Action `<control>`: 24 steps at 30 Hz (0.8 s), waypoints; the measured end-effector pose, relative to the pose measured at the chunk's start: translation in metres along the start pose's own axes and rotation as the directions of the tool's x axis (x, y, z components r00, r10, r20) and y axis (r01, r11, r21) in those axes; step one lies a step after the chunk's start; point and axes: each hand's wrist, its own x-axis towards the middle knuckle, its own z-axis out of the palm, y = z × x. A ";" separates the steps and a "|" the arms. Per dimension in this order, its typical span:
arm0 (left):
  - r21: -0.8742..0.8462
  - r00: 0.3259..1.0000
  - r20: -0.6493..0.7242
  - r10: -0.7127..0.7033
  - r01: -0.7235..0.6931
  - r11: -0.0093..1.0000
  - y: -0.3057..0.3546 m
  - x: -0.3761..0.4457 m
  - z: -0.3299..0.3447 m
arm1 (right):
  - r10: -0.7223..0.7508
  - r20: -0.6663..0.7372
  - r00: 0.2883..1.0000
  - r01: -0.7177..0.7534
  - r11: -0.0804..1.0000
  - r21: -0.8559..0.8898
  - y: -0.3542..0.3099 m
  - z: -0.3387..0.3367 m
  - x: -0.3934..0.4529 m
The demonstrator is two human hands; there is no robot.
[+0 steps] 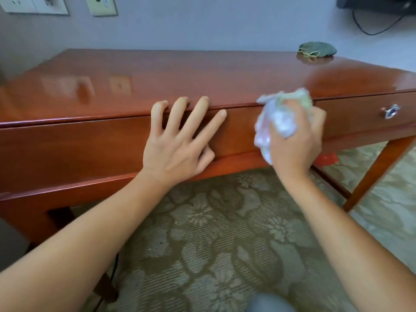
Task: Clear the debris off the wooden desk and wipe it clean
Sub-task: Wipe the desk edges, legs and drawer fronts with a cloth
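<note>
**Desk top looks cleared of debris; wiping seems yet to come**

A wooden desk (pixel 202 73) stretches ahead of both hands, its glossy top showing reflections and no loose litter that can be made out, which suggests the clearing stage is largely done. The left hand (pixel 177 140) lies spread against the desk's front edge, fingers straight and apart, fingertips at the lip of the top, holding nothing. Just to its right, the right hand (pixel 295 136) is curled round a crumpled wad of pale paper and wrapper debris (pixel 276 118), held at the front edge rather than over the surface; it appears gathered for disposal. Far beyond the right hand, at the back right corner, a grey-green cloth (pixel 317 49) sits bunched on the top, untouched, well apart from either hand. Judged from this, what remains is to discard the wad, fetch the cloth and wipe the surface. A small metal drawer knob (pixel 391 111) shows to the right of the right hand
</note>
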 end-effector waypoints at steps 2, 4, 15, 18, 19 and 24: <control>-0.004 1.000 0.020 0.002 -0.002 1.000 0.001 0.002 -0.006 | 0.318 -0.064 0.946 -0.315 0.948 0.053 0.004 0.000 0.015; -0.023 0.998 0.055 -0.003 0.004 1.000 0.002 0.004 -0.010 | 0.196 0.041 0.980 -0.198 0.978 0.059 -0.010 -0.002 -0.002; -0.122 0.974 0.222 -0.045 0.073 0.990 0.004 0.007 -0.042 | -0.212 0.368 0.905 0.223 0.975 0.011 -0.039 -0.014 -0.071; -0.101 0.958 0.286 0.004 0.026 0.995 -0.002 0.006 -0.045 | -0.269 0.431 0.861 0.293 0.956 0.011 -0.023 -0.012 -0.058; -0.091 0.946 0.324 0.007 0.023 0.996 -0.003 0.006 -0.048 | -0.060 0.363 0.930 0.073 0.997 -0.021 -0.020 -0.012 -0.052; -0.078 0.930 0.368 -0.003 0.034 0.996 0.002 0.008 -0.050 | 0.338 0.209 0.918 -0.353 0.935 0.041 -0.063 -0.007 -0.081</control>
